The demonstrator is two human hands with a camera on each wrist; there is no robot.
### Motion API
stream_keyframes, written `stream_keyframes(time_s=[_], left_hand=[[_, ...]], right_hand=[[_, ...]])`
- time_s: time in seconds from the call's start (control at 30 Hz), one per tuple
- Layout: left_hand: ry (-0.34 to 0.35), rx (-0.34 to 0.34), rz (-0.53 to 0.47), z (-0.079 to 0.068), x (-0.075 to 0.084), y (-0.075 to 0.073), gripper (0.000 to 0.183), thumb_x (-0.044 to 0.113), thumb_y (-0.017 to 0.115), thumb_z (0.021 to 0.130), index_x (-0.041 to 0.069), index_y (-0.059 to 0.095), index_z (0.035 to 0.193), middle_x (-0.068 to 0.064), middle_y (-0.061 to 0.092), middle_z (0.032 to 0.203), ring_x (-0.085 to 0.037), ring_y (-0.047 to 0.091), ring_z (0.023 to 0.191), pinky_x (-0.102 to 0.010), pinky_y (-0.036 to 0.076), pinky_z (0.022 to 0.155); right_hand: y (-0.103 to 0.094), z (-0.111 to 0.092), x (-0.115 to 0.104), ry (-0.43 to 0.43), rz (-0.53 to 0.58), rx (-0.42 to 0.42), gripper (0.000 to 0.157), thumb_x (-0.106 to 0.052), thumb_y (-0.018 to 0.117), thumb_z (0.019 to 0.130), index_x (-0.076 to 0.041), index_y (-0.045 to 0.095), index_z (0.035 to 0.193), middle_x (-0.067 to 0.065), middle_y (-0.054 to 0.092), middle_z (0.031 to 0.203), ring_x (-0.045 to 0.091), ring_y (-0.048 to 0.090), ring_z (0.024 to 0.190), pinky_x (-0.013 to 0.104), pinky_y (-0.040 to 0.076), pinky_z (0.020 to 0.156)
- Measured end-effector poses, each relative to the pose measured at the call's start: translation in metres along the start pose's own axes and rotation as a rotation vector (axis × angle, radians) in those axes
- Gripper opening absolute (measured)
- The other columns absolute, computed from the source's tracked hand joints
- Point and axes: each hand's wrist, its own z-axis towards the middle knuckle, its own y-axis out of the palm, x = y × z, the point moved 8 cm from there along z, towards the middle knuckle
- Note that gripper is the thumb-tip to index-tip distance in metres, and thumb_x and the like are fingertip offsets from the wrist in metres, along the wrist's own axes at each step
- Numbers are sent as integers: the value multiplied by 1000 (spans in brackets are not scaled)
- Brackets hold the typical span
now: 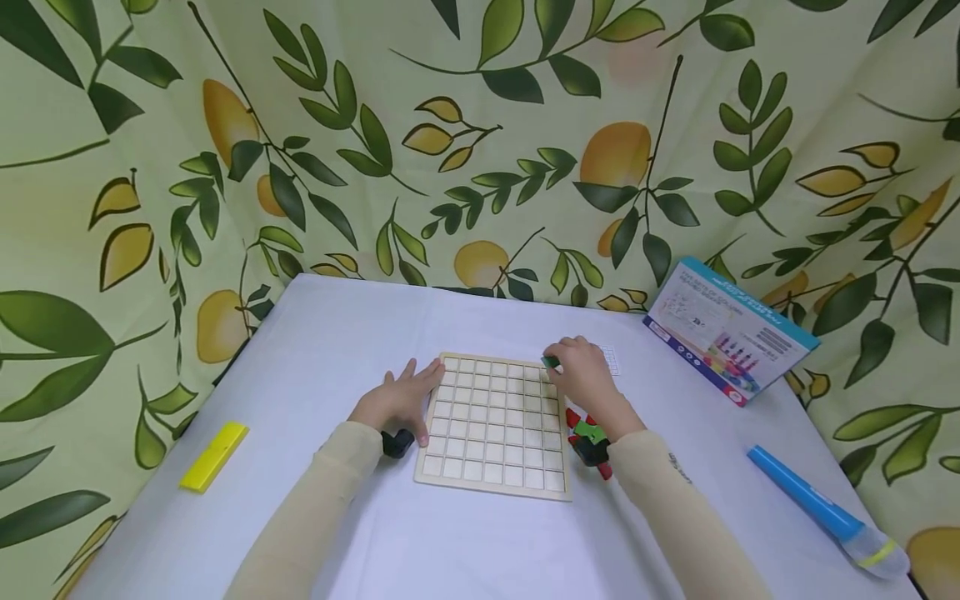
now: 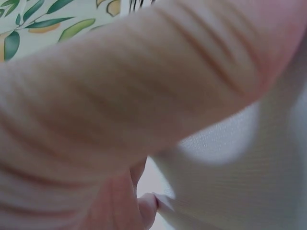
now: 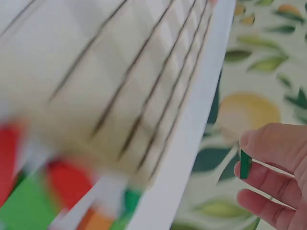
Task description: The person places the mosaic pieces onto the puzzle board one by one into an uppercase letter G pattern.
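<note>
A square wooden grid board (image 1: 491,422) lies on the white tablecloth, its visible cells pale and bare. My left hand (image 1: 399,396) rests at the board's left edge, thumb and fingers spread; in the left wrist view a thumb or finger (image 2: 120,91) fills much of the picture. Over the board's far right corner, my right hand (image 1: 587,379) pinches a small dark green tile (image 3: 245,164) between thumb and fingertip. Red and green pieces (image 1: 590,431) lie beside the board's right edge, partly hidden by the right wrist; an orange piece (image 3: 93,219) shows among them in the right wrist view.
A small printed card (image 1: 610,360) lies behind my right hand. A printed box (image 1: 731,329) leans at the back right. A blue pen-shaped object with a clear end (image 1: 813,500) lies at right, a yellow flat bar (image 1: 213,457) at left. Leaf-patterned cloth (image 1: 480,150) hangs behind.
</note>
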Motion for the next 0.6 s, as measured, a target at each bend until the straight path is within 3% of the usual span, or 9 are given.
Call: stream_keyframes(time_s=[0.27, 0.6], left_hand=[[2, 5, 2, 4, 3, 0, 129, 25, 89, 47, 16, 11, 149, 4, 0, 155, -33, -9, 140, -64, -1, 105], [-20, 7, 43, 6, -1, 0, 130, 27, 90, 48, 16, 10, 150, 2, 2, 155, -34, -7, 140, -65, 2, 104]], right_hand=[[23, 35, -64, -148, 71, -82, 24, -11, 71, 79, -8, 69, 102, 2, 64, 95, 22, 58, 89, 36, 50, 71], [68, 51, -97, -199, 7, -230, 27, -10, 68, 82, -11, 68, 109, 4, 65, 104, 22, 57, 95, 40, 48, 81]])
